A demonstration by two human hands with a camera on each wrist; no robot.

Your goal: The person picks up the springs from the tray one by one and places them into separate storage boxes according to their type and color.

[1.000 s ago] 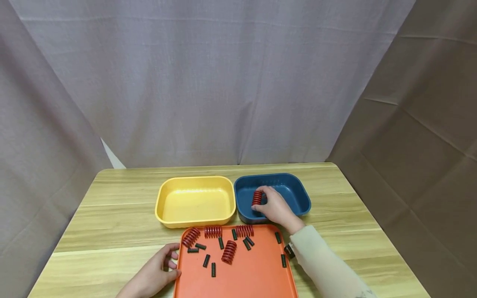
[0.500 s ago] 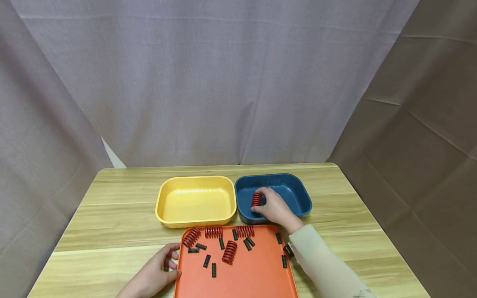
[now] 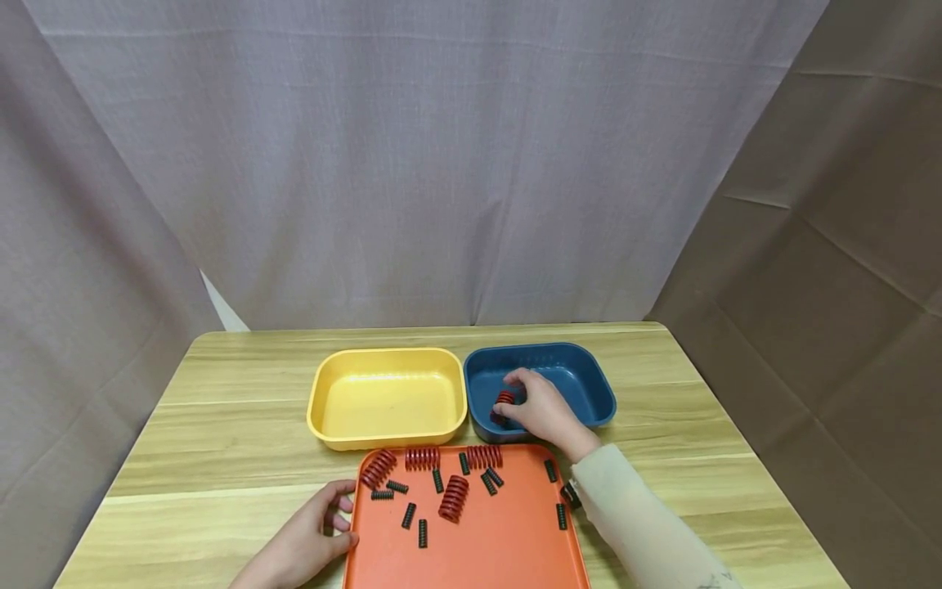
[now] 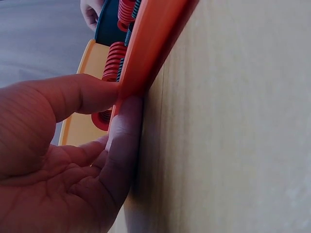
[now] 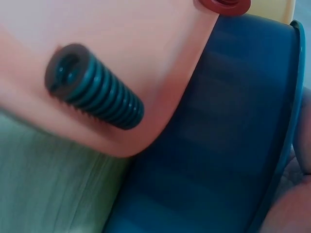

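Observation:
My right hand (image 3: 546,409) reaches into the blue bin (image 3: 585,391), its thumb and index finger spread apart. Just below the index fingertip, beside the thumb, a red coil spring (image 3: 504,398) sits low in the bin. At the lower left, my left hand (image 3: 305,532) pinches the left rim of the orange tray (image 3: 508,552); in the left wrist view the thumb (image 4: 97,94) lies on the rim and a finger presses its outer side. Several red springs (image 3: 453,499) and small dark green springs (image 3: 423,533) lie on the tray. Only part of the right hand (image 5: 291,206) shows beyond the bin wall in the right wrist view.
A yellow bin (image 3: 386,409) stands left of the blue one, side by side, both just behind the tray. All rest on a wooden table (image 3: 221,425). One green spring (image 5: 97,90) lies near the tray's corner. Grey curtains (image 3: 368,164) hang behind.
The red spring has dropped lower into the blue bin as the right index finger came off it. The left hand and the tray stay where they were.

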